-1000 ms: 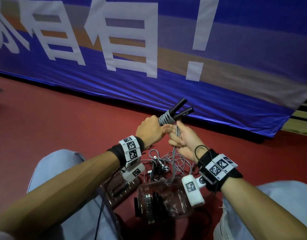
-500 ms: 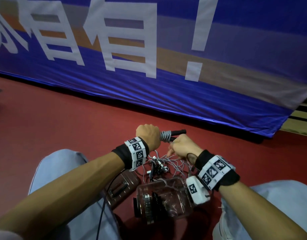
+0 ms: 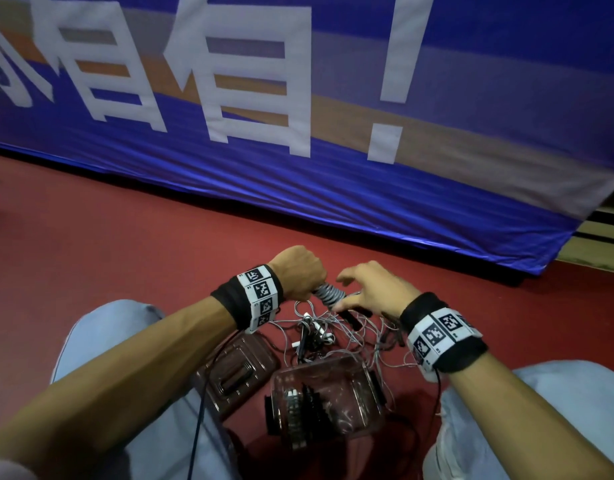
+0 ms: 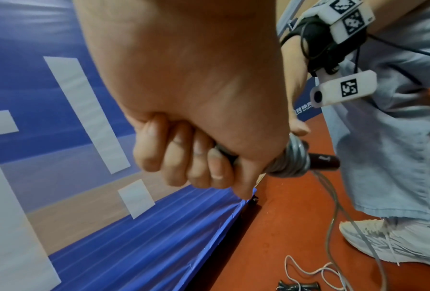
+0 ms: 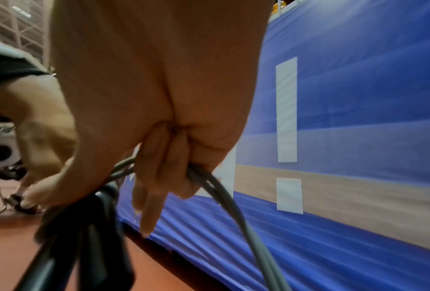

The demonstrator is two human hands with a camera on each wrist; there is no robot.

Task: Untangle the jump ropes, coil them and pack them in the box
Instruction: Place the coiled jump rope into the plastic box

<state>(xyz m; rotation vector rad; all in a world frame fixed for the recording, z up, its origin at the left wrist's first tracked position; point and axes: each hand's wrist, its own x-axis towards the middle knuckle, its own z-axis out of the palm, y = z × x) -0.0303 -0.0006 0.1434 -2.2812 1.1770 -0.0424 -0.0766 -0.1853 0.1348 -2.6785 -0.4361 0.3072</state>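
Note:
My left hand [image 3: 300,273] is a fist round the black handles of a jump rope, low over the red floor. Grey rope [image 3: 328,295] is wound in tight turns round the handles just beyond the fist. In the left wrist view that coil [image 4: 291,159] sits against my left hand [image 4: 196,155], and a black handle end [image 4: 325,160] sticks out past it. My right hand [image 3: 367,289] is just right of the coil. Two of its fingers curl round loose grey rope strands [image 5: 224,196] while my right hand's [image 5: 164,177] other fingers point down. A tangle of ropes [image 3: 336,336] lies underneath.
A clear plastic box [image 3: 364,382] stands between my knees with coiled ropes [image 3: 300,408] inside. Its lid [image 3: 239,370] lies to the left. A blue banner [image 3: 333,188] closes off the far side. My white shoe [image 4: 396,244] is at the right.
Both hands have come down from chest height to just above the tangle. The handle ends swung from pointing up to pointing sideways. My right hand's fingers have spread.

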